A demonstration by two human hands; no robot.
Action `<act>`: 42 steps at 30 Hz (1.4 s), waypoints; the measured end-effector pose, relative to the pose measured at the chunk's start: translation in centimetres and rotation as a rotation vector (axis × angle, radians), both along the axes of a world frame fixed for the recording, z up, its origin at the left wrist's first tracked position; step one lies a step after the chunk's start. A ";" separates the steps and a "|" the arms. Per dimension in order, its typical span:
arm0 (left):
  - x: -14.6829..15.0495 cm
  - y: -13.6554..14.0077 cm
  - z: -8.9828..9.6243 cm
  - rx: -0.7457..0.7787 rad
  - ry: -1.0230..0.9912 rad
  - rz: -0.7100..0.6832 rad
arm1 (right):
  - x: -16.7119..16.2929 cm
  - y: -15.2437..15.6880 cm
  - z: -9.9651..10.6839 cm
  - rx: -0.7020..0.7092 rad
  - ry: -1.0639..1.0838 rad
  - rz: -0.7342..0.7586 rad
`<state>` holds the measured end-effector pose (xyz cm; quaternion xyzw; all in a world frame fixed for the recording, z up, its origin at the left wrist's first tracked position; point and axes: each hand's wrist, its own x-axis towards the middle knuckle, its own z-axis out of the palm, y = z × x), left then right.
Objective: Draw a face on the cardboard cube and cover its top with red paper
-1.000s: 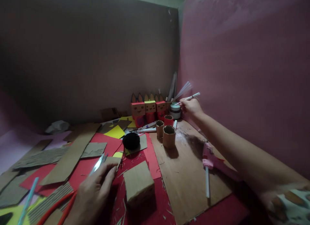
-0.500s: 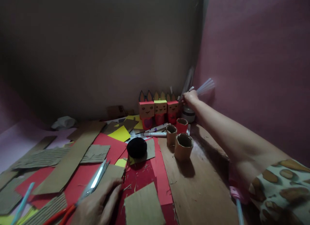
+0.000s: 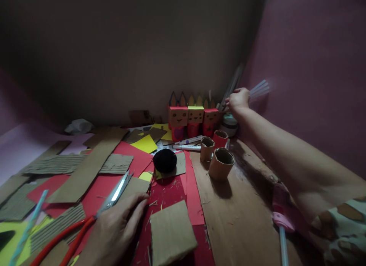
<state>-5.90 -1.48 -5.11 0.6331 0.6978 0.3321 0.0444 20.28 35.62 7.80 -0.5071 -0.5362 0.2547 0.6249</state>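
A dim corner, where a grey wall [image 3: 128, 48] meets a pink wall [image 3: 309, 41], stands behind a cluttered dark red worktop [image 3: 168, 191]. The person's right hand [image 3: 238, 99] reaches to the back, raised just above a white jar with a pale green top [image 3: 229, 124] and next to a fan of translucent sticks [image 3: 259, 89]. Its fingers are bent close together; whether they grip anything cannot be told. The left hand [image 3: 114, 226] lies loosely curled at the front, right beside red-handled metal scissors [image 3: 114, 196]; its fingertips point down, and any hold is hidden. Near it sits a square brown cardboard block [image 3: 171, 228], with a round black pad [image 3: 165, 161] beyond. Two brown cardboard tubes [image 3: 221, 167] and a red tube [image 3: 220, 136] stand upright before three box-headed cardboard figures [image 3: 195, 115] with pointed ears. A pink glue gun [image 3: 282, 221] lies partly shadowed near the right forearm.
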 end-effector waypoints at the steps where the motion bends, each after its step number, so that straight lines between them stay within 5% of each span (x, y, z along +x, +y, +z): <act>1: 0.1 0.0 0.0 -0.011 -0.006 0.005 | 0.2 -0.6 0.3 -0.046 0.011 -0.014; 8: 0.3 0.9 0.8 0.006 -0.014 -0.009 | 1.7 -4.9 2.3 -0.140 0.096 -0.019; 17: 0.5 1.1 1.8 0.028 -0.012 -0.006 | 2.0 -11.0 4.2 0.069 0.181 -0.063; 22: 0.3 1.1 1.9 0.038 -0.007 0.018 | 1.6 -16.2 4.2 0.214 0.268 0.059; 30: 0.5 1.0 1.9 0.070 -0.025 0.009 | 1.1 -25.3 0.7 0.157 0.378 0.445; 39: 0.4 1.1 0.9 0.121 -0.063 0.051 | -0.3 -27.2 -5.3 0.012 0.378 0.427; 42: 0.8 0.5 2.7 0.116 -0.145 0.082 | 0.0 -28.0 -6.0 0.020 0.256 0.435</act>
